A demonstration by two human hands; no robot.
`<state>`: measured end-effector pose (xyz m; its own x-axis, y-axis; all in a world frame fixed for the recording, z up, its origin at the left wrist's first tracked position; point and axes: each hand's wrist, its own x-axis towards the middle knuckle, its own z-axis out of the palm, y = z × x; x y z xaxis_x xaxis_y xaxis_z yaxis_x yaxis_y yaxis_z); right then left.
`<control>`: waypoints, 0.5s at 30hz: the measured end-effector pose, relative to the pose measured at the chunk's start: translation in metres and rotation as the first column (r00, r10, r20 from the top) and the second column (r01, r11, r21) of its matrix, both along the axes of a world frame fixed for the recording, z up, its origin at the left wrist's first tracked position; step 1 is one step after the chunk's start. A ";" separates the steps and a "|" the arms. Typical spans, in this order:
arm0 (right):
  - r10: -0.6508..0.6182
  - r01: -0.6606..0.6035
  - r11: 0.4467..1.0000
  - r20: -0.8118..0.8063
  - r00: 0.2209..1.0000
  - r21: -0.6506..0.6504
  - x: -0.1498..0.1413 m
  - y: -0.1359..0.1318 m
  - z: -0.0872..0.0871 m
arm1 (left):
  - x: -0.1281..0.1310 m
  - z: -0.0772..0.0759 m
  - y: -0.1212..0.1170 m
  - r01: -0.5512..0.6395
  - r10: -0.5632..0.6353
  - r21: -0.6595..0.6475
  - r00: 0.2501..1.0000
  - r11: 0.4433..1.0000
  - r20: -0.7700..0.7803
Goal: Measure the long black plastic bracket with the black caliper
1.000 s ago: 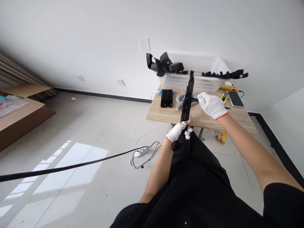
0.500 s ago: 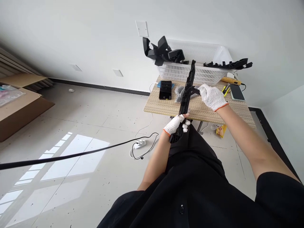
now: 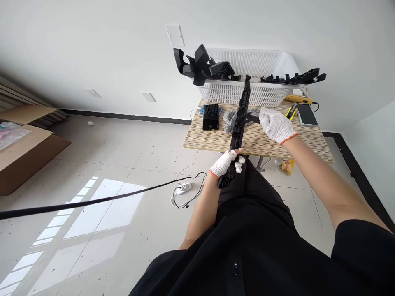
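A long black plastic trim piece [image 3: 240,125] is held up at a slant in front of the table, its ribbed side towards me. My left hand [image 3: 226,163], in a white knitted glove with thumb tip bare, is closed around its lower end. My right hand [image 3: 274,124], gloved in white with an orange cuff, is closed on a slim black piece [image 3: 253,118] that reaches to the middle of the trim piece. Whether the two black pieces are joined or only touching, I cannot tell. Grey mesh-like cloth [image 3: 228,121] lies behind the trim piece.
At the table's back, a white plastic basket [image 3: 226,91] has black plastic parts [image 3: 200,68] across its rim. On the wooden table [image 3: 197,137] lie a black box-like object [image 3: 211,117], a yellow cutter [image 3: 291,111], a yellow-handled tool [image 3: 298,99] and a phone [image 3: 307,114]. A power strip [image 3: 184,188] sits on the floor.
The view has shifted slightly, so the table and basket appear a little further left. Both hands keep their grip, with the trim piece nearly as before.
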<state>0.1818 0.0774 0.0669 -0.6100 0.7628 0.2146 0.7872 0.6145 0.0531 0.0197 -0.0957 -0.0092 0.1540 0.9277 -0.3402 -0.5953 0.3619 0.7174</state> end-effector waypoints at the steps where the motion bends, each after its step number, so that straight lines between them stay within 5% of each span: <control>1: -0.014 0.014 1.000 -0.006 1.000 -0.010 -0.001 -0.002 0.002 | 0.000 0.000 0.000 0.000 0.000 0.004 1.000 1.000 -0.009; 15: -0.195 0.193 0.977 -0.014 0.981 -0.089 -0.007 -0.019 0.036 | 0.000 -0.008 0.001 -0.008 0.012 0.048 0.997 0.999 -0.074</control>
